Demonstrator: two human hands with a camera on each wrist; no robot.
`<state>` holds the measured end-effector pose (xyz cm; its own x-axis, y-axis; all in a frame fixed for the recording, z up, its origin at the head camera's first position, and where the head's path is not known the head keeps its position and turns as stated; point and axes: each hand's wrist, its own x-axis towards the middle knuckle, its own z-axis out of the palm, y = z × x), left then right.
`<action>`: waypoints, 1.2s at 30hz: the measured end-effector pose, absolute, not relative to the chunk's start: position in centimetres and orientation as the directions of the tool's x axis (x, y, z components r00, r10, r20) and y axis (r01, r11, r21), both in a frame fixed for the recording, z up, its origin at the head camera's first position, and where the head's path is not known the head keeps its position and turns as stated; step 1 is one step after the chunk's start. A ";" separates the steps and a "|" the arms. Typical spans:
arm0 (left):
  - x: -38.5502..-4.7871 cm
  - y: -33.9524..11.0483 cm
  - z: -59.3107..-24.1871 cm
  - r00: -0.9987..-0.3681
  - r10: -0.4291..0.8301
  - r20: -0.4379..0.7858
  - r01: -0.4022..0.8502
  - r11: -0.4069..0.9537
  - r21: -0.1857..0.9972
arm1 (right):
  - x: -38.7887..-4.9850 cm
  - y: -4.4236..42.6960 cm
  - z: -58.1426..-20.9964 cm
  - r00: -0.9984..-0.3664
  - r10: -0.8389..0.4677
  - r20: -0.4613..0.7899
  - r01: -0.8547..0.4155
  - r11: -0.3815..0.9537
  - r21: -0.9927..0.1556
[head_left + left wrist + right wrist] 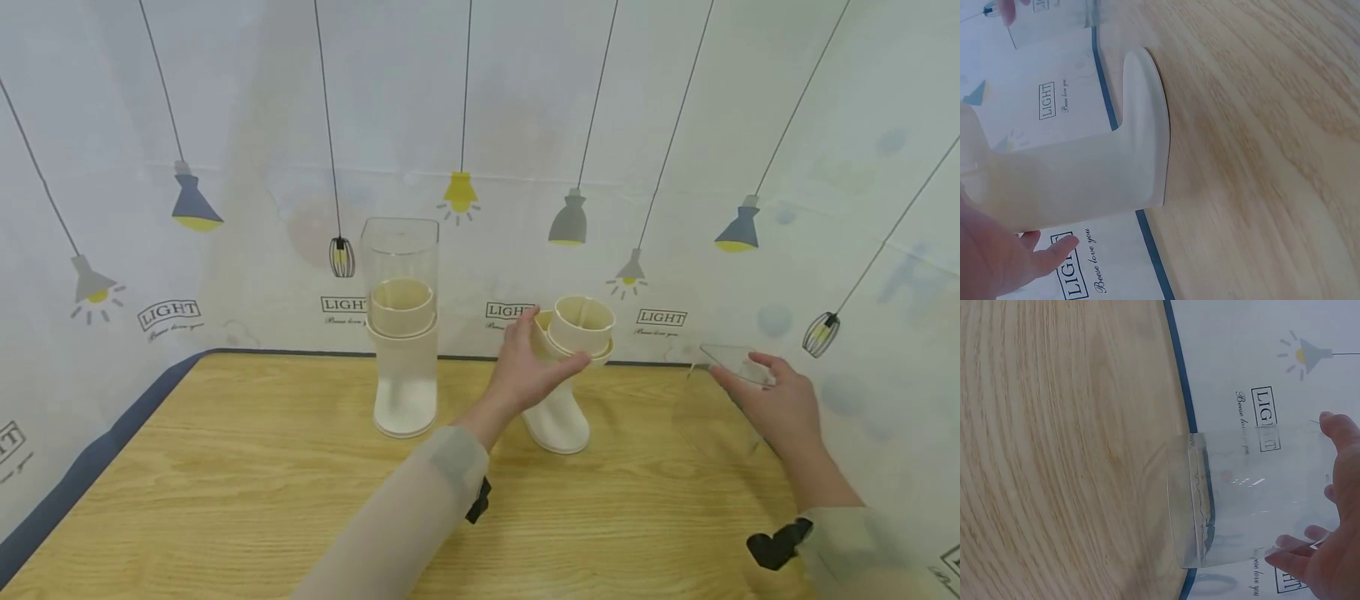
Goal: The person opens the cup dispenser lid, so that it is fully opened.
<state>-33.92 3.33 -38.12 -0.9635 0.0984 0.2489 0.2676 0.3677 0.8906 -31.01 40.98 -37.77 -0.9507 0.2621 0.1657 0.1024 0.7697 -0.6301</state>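
A cream boot-shaped stand point(558, 417) with a round collar point(583, 327) on top stands upright on the table. My left hand point(525, 367) grips it around its upper part, thumb at the front below the collar; the left wrist view shows the stand point(1072, 181) and the hand point(1004, 256). To the right, my right hand point(783, 408) holds a clear plastic container point(716, 408) by its upper end, fingers curled over the edge. In the right wrist view the container's point(1247, 487) far end is near the tabletop; whether it touches cannot be told. The right hand point(1329, 537) spans its end.
Left of the held stand, a second cream stand point(405, 375) stands upright with a clear container point(401, 250) on it. Behind the wooden table point(262, 483) hangs a white backdrop point(247, 108) with printed lamps, close to the table's rear edge.
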 end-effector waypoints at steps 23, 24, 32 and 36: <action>-34.7 4.8 -37.9 -0.973 0.140 0.181 0.219 0.340 0.914 | -32.8 41.1 -40.6 -0.928 0.342 0.149 0.177 0.753 -0.633; -34.7 4.7 -37.8 -0.974 0.138 0.179 0.216 0.337 0.916 | -33.2 41.0 -40.6 -0.927 0.345 0.148 0.177 0.750 -0.637; -35.0 4.1 -37.7 -0.971 0.159 0.180 0.222 0.312 0.924 | -35.1 40.4 -40.8 -0.925 0.342 0.167 0.159 0.745 -0.648; -35.2 4.3 -37.9 -0.967 0.176 0.183 0.230 0.304 0.925 | -35.5 40.4 -40.9 -0.926 0.335 0.177 0.145 0.746 -0.649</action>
